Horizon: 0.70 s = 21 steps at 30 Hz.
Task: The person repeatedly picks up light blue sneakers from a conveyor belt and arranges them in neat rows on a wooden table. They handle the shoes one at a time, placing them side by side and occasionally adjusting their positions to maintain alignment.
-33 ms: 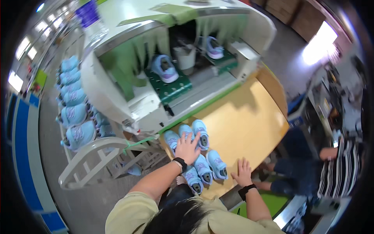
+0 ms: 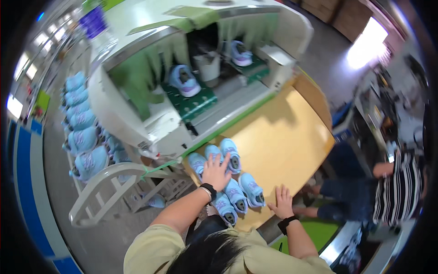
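Note:
Light blue sneakers stand in two short rows on a tan tabletop [image 2: 285, 137]. My left hand [image 2: 216, 174] rests over them with its fingers spread, between a far-row sneaker [image 2: 229, 150] and a near-row sneaker [image 2: 236, 195]. It partly hides the middle far sneaker [image 2: 211, 151]; whether it presses on any of them I cannot tell. At the near edge of the tabletop lies my right hand [image 2: 282, 203], fingers stretched out and holding nothing. Closest to it is the rightmost near sneaker [image 2: 252, 188].
Beyond the tabletop is a white machine [image 2: 107, 109] with green curtain strips; one sneaker [image 2: 184, 82] and another sneaker [image 2: 240, 54] sit on its green belts. A rack [image 2: 107, 176] of blue sneakers stands at the left. At the right is another person in a striped shirt [image 2: 397, 192].
The whole view has shifted slightly to one side. Both hands and the sneakers keep their places on the tabletop.

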Tool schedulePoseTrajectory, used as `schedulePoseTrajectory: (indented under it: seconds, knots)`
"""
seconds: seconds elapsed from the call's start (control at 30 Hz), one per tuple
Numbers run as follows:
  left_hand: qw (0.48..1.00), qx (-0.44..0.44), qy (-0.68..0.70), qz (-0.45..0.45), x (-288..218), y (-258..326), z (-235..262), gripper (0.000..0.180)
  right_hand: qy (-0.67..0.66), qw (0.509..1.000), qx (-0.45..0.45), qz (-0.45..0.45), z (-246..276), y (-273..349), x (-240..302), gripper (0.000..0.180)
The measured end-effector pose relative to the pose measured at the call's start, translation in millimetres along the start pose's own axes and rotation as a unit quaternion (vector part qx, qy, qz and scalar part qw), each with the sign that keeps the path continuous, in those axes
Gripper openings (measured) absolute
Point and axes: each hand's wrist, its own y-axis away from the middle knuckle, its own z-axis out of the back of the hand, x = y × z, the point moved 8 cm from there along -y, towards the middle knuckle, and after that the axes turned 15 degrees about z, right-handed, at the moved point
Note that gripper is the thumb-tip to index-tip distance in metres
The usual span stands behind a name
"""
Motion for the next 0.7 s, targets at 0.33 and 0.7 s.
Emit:
schedulePoseTrajectory:
  seconds: [0.33, 0.7]
  knots:
    - [0.998, -0.033, -0.052, -0.031, 7.9, -3.8, -14.0, 0.085, -0.097, 0.991, 0.019, -0.091, 7.8, 18.2, 37.9, 0.101]
    - [0.996, -0.053, -0.058, -0.050, -5.3, 4.5, -14.4, 0.081, -0.141, 0.981, 0.034, -0.128, 0.9, 26.8, 34.4, 0.104]
